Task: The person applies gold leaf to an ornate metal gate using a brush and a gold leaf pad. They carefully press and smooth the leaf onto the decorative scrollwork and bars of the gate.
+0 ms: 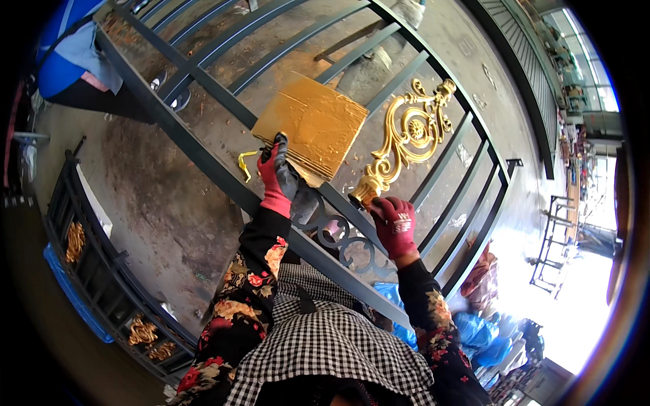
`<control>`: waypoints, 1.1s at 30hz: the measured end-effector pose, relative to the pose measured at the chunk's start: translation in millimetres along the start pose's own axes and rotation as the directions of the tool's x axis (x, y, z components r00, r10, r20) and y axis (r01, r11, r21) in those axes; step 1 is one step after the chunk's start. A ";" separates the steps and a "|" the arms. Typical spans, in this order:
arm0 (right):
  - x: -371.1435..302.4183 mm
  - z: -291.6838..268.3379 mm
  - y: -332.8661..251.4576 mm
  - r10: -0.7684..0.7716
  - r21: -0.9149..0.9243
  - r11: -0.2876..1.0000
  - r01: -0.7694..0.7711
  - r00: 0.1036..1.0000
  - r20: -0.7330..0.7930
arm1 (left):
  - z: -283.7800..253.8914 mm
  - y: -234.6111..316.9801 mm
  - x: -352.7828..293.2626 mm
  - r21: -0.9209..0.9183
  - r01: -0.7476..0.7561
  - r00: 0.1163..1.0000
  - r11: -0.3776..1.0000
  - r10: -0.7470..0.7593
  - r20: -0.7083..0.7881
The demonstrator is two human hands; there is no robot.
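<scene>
My left hand (277,177), in a red and black glove, pinches the near edge of a square piece of layered cardboard (311,125) smeared with gold paint, its thumb on top. The cardboard lies over the bars of a dark grey metal railing panel (203,154). Close to the lower end of a gold scrollwork ornament (414,127) in the panel is my right hand (395,227), in a red glove. Its fingers are closed; whatever they hold is hidden behind them. The ornament's upper end meets the panel's curved rail.
Another dark panel with gold ornaments (142,331) stands at the lower left. Blue plastic bags (477,338) lie at the lower right. A blue object with cloth (64,64) is at the upper left, beside shoes (179,100). A yellow strip (244,167) is near my left hand.
</scene>
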State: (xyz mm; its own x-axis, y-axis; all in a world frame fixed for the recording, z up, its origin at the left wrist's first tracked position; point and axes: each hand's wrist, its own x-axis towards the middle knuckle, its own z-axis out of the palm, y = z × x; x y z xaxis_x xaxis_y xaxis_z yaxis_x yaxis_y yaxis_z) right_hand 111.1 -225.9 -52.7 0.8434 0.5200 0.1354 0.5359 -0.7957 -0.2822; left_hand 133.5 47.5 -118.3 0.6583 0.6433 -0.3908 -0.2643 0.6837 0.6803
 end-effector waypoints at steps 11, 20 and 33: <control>-14.3 44.4 16.7 0.241 0.120 0.968 -0.222 0.953 -0.183 | 3.2 4.9 -2.9 0.109 -0.033 0.996 0.994 0.024 0.083; 13.5 28.0 27.5 0.193 0.089 0.981 -0.174 0.934 -0.299 | 10.0 6.8 -8.4 0.154 0.038 0.996 0.987 -0.050 0.073; 106.9 -7.5 25.0 -0.181 -0.042 0.970 0.239 0.829 0.529 | -4.3 -2.3 0.9 0.101 -0.216 0.976 0.971 0.213 0.040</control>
State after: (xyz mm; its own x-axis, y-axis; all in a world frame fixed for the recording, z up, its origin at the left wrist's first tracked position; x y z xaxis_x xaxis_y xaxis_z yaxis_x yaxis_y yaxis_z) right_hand 215.0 -192.6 -38.2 0.5815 0.7397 -0.3387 0.7232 -0.6607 -0.2011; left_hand 131.7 47.9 -122.9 0.6147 0.7596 -0.2122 -0.3270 0.4903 0.8079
